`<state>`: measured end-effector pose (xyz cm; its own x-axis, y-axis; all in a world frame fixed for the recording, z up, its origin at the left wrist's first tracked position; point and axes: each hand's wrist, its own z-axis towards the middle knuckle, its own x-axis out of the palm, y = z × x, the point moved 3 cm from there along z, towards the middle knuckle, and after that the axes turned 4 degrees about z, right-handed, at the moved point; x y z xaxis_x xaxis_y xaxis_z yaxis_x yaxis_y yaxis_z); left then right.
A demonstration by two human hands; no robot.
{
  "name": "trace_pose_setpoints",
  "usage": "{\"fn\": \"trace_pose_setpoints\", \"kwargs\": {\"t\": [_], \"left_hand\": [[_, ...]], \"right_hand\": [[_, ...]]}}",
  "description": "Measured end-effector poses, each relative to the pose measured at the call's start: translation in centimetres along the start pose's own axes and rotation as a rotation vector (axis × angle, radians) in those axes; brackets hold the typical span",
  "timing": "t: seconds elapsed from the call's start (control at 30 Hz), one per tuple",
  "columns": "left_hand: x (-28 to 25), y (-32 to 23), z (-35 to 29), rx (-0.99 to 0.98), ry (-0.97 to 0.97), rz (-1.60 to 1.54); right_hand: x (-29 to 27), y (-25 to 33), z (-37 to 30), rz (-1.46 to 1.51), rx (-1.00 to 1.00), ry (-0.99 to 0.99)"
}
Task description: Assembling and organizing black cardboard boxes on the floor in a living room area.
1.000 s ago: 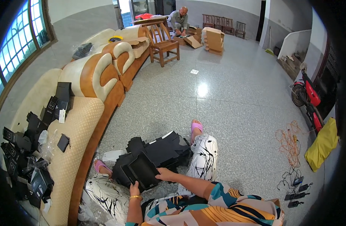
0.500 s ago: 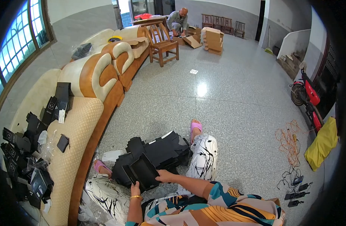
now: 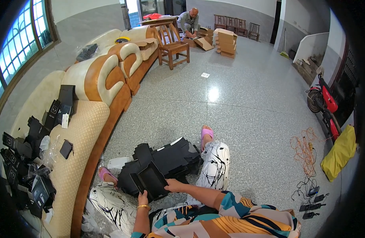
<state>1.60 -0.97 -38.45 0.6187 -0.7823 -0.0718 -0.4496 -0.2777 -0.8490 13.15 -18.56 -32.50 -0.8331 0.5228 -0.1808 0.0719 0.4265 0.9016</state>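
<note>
Between my knees I hold an open black cardboard box (image 3: pixel 150 179), tilted, its inside facing up. My left hand (image 3: pixel 143 198) is closed on its near left corner, and my right hand (image 3: pixel 173 185) grips its right edge. Under and beyond the box lies a pile of flattened black cardboard boxes (image 3: pixel 178 158) on the floor between my feet. A white plastic piece (image 3: pixel 119 162) lies left of this pile. The fingers under the box are partly hidden.
Left, a sofa (image 3: pixel 81 131) bears several black boxes (image 3: pixel 33 135), clear plastic wrapping and a small dark pouch (image 3: pixel 66 150). Orange cords (image 3: pixel 304 148) and black adapters (image 3: pixel 312 206) lie right. Far back, a person (image 3: pixel 188 22) crouches by brown cartons (image 3: pixel 225 41) and a wooden chair (image 3: pixel 172 45).
</note>
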Motion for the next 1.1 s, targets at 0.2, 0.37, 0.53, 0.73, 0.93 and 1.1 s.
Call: {"fn": "trace_pose_setpoints", "kwargs": {"t": [0.2, 0.37, 0.53, 0.73, 0.93, 1.1], "left_hand": [[0.0, -0.1, -0.4, -0.001, -0.036, 0.100], [0.6, -1.2, -1.6, 0.000, -0.061, 0.074], [0.2, -0.4, -1.0, -0.085, -0.142, -0.028], [-0.9, 0.0, 0.7, -0.155, 0.016, -0.488], [0.5, -4.5, -2.1, -0.183, 0.264, -0.866], [0.6, -4.6, -2.7, -0.179, 0.174, -0.823]], "right_hand": [[0.1, 0.1, -0.1, -0.076, -0.007, -0.020], [0.3, 0.0, -0.2, -0.052, 0.016, -0.033], [0.1, -0.4, -0.2, 0.229, 0.163, -0.023], [-2.1, -3.3, 1.8, 0.828, 0.212, -0.141], [-4.3, -3.5, 2.4, 1.039, 0.226, -0.223], [-3.6, -5.0, 3.5, 1.285, 0.166, -0.276]]}}
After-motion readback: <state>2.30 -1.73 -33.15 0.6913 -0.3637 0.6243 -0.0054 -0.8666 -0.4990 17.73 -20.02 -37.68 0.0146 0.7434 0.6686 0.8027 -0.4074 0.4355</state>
